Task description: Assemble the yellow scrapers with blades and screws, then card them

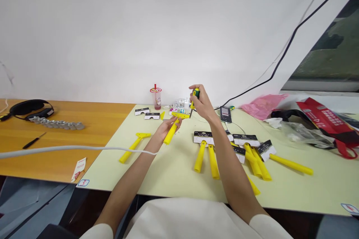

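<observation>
My left hand is closed around a yellow T-shaped scraper, its head up and its handle slanting down toward me. In my right hand is a screwdriver with a green and yellow handle. Its shaft points down, with the tip at or close to the right end of the scraper head; contact is too small to make out. Another yellow scraper lies left of my left forearm. Right of my right forearm are several yellow scrapers with black-and-white cards on their heads.
Two loose cards lie near a red-lidded drink cup by the wall. A phone-like device sits behind the scrapers. Pink plastic and a red bag are at right. A white cable crosses from the left.
</observation>
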`<move>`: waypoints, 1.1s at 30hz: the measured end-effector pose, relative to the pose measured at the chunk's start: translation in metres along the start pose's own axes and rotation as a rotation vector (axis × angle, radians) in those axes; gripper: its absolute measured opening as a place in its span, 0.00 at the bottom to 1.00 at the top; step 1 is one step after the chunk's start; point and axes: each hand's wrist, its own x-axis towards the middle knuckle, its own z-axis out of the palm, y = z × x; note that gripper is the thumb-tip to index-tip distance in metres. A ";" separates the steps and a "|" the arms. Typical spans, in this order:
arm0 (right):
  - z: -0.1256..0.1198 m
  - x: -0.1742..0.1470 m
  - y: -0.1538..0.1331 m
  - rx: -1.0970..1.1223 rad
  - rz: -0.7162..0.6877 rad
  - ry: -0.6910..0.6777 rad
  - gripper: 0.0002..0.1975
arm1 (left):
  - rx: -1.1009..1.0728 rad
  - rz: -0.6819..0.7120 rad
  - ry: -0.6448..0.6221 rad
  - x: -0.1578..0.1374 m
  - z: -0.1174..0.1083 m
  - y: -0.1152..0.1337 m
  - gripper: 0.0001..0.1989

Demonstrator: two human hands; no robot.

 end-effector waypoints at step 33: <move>0.016 -0.009 -0.007 0.224 -0.028 -0.112 0.19 | -0.009 -0.011 -0.062 0.000 -0.006 -0.011 0.18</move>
